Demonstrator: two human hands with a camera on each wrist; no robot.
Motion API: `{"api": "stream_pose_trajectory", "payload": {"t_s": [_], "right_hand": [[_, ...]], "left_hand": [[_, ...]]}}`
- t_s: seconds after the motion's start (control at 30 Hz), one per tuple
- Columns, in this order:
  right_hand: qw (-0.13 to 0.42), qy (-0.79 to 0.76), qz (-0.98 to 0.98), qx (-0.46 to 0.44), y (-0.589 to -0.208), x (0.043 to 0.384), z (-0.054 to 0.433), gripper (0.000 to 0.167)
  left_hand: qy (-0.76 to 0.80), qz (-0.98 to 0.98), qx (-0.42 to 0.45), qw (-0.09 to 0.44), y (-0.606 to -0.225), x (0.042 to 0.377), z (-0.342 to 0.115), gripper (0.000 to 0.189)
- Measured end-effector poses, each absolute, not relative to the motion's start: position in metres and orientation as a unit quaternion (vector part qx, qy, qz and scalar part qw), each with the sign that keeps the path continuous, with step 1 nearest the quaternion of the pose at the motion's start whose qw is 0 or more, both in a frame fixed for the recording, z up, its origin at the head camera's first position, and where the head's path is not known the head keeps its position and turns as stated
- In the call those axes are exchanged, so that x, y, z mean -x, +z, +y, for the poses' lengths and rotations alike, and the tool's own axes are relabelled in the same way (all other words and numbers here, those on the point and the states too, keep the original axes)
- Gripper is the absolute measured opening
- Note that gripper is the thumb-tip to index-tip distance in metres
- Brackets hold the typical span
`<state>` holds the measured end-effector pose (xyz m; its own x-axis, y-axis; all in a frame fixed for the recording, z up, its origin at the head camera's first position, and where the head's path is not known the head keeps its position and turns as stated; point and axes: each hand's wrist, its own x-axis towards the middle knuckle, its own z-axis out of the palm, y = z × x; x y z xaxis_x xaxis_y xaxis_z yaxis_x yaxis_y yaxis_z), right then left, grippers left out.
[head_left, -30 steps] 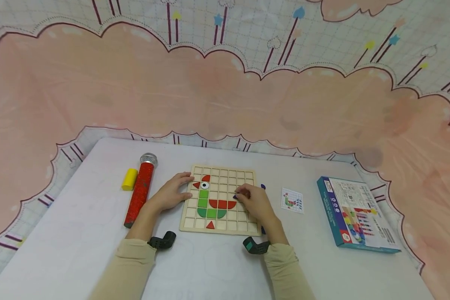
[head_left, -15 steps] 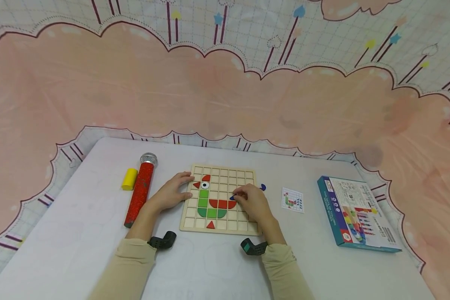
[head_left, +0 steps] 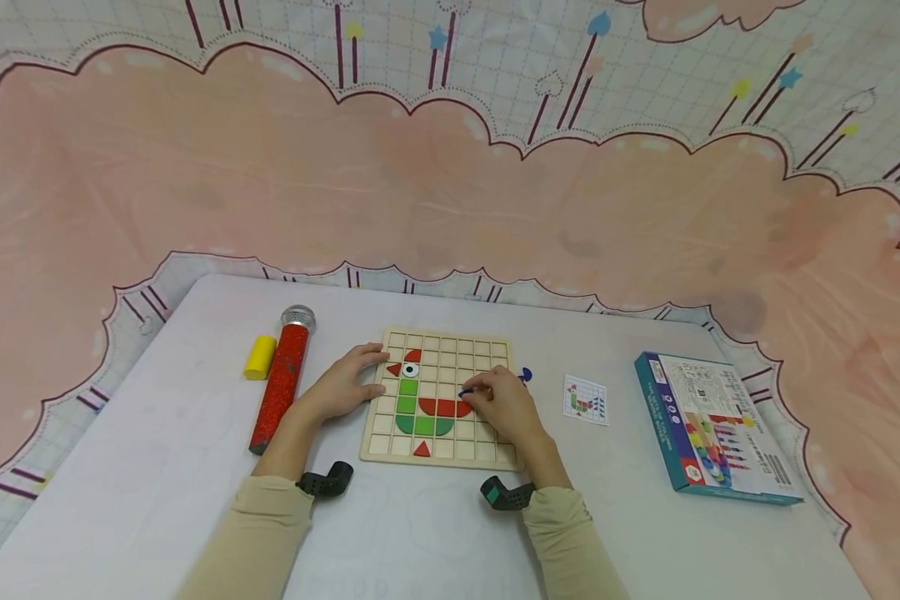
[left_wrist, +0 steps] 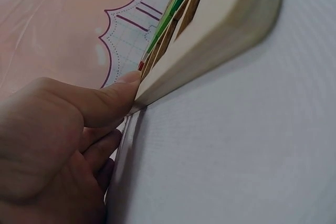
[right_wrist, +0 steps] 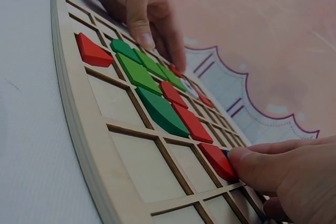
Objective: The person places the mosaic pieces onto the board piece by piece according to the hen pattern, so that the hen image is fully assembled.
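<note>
A wooden grid board (head_left: 450, 457) lies on the table with red, green and white pieces set in its squares in a bird-like figure. My left hand (head_left: 340, 386) rests at the board's left edge, its fingers spread and the thumb (left_wrist: 113, 103) touching the side. Over the board my right hand (head_left: 506, 402) pinches a small blue piece (head_left: 465, 392) between thumb and fingertips, just above the red row (head_left: 445, 408). In the right wrist view, only a sliver of that blue piece (right_wrist: 226, 152) shows behind the thumb. A red triangle (head_left: 422, 449) sits in a lower square.
Dark blue pieces (head_left: 526, 375) lie past the board's right edge. A printed pattern card (head_left: 585, 400) lies farther right, then a flat box (head_left: 720, 429). To the left are a red microphone (head_left: 280, 383) and a yellow cylinder (head_left: 259, 357).
My right hand has shifted slightly left with the blue piece, which now sits over the squares just above the red row. The left hand and the board have stayed in place.
</note>
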<state>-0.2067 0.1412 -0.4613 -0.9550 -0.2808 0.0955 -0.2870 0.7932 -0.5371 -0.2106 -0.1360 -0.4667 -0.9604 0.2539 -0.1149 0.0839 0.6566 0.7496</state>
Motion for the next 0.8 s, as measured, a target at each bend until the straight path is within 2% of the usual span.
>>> {"api": "stream_pose_trajectory", "payload": {"t_s": [0.5,0.8], "right_hand": [[0.005,0.306,-0.941,-0.146,-0.462,0.208,0.143,0.014],[0.037,0.342,-0.936,-0.073,-0.461,0.22,0.181,0.027]], "left_hand": [[0.396,0.907,-0.098,0.1,-0.469,0.211,-0.137,0.056],[0.405,0.904,-0.098,0.097,-0.471,0.211,-0.138,0.056]]}}
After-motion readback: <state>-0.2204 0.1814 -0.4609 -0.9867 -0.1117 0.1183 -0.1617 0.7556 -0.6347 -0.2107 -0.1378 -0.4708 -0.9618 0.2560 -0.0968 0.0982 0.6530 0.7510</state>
